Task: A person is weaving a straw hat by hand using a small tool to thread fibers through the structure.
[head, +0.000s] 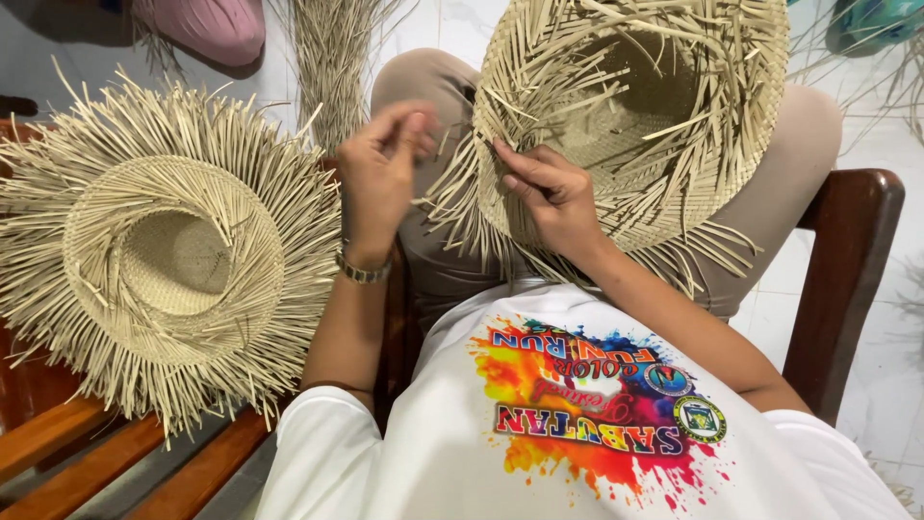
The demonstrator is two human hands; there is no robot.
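Note:
A half-woven straw hat (674, 106) rests on my lap, its hollow crown facing up and loose straw ends sticking out all round the brim. My right hand (549, 197) grips the near edge of its brim, thumb on top. My left hand (380, 169) is just left of the brim, its fingertips pinched on a thin loose straw strand (433, 159) from the brim. A metal watch sits on my left wrist.
A second straw hat (168, 255) with a fringe of loose ends lies upside down on the wooden bench (87, 462) to my left. A wooden chair arm (847, 279) is on the right. A bundle of straw (332, 58) and a pink thing (207, 29) lie on the white tiled floor.

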